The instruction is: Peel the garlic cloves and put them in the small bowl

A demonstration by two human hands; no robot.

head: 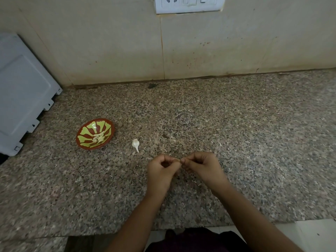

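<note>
A small red bowl with a yellow-green pattern stands on the granite counter at the left, with several pale peeled cloves in its bottom. A white piece of garlic with a stem lies on the counter just right of the bowl. My left hand and my right hand meet over the counter's middle, fingers curled, pinching a small garlic clove between their fingertips. The clove is mostly hidden by the fingers.
A white appliance stands against the wall at the far left. A socket and switch plate is on the tiled wall. The counter's front edge runs just below my forearms.
</note>
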